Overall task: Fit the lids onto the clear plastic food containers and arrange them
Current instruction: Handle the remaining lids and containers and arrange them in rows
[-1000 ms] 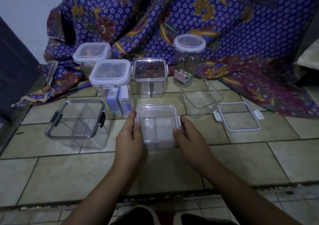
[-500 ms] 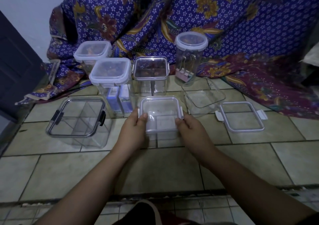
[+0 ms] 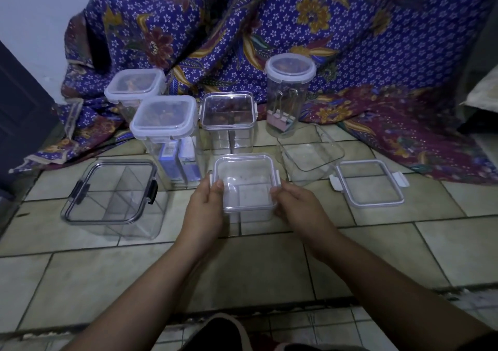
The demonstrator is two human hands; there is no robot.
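Both the left hand [image 3: 206, 205] and right hand [image 3: 297, 205] grip the lidded small container [image 3: 246, 186]; five others look closed, while at 3 o'clock an open container [image 3: 312, 156] and its loose lid [image 3: 369, 183] remain.

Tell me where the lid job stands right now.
Done: five containers wear lids, including the round jar and the black-latched box. In hand: the left hand and right hand grip a small square container with its lid on; whether its latches are clipped is unclear. Left: the open container and the loose lid beside it.
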